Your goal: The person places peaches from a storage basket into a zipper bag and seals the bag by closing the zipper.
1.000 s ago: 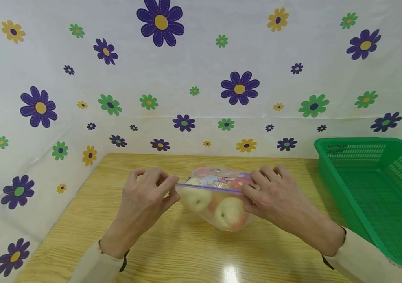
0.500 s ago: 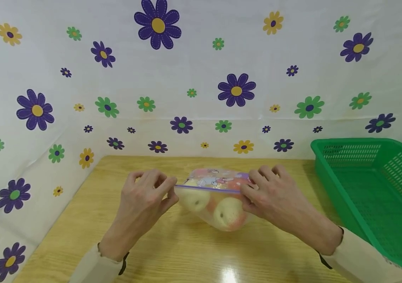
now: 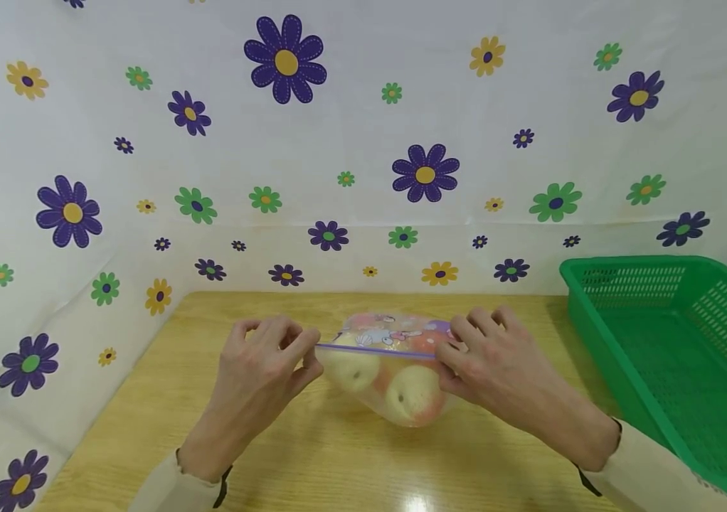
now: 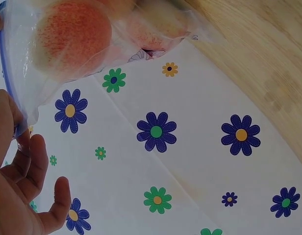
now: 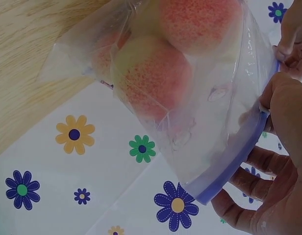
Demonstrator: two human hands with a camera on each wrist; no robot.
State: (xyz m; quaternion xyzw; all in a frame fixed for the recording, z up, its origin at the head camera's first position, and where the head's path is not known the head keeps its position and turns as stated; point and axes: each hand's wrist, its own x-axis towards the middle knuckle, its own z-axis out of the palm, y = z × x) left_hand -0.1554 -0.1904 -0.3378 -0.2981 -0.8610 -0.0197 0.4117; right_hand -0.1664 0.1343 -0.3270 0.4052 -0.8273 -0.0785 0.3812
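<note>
A clear zip bag with a printed pattern and a purple zip strip hangs mouth up between the hands. Several peaches, yellow with red blush, fill it; one peach shows through the front. My left hand pinches the strip's left end between thumb and forefinger, other fingers curled loosely, as the left wrist view shows. Farther along the strip, my right hand pinches it with thumb and forefinger near its right end. In the right wrist view, a length of strip runs past that pinch, beside the other fingers.
A green plastic basket with slotted walls stands on the right of the wooden table, close beside the right forearm. A white flower-printed sheet hangs behind the table and along its left side.
The head view has tilted up slightly, so everything sits a little lower in it. Both hands keep their pinch on the zip bag, with hardly any movement along the strip.
</note>
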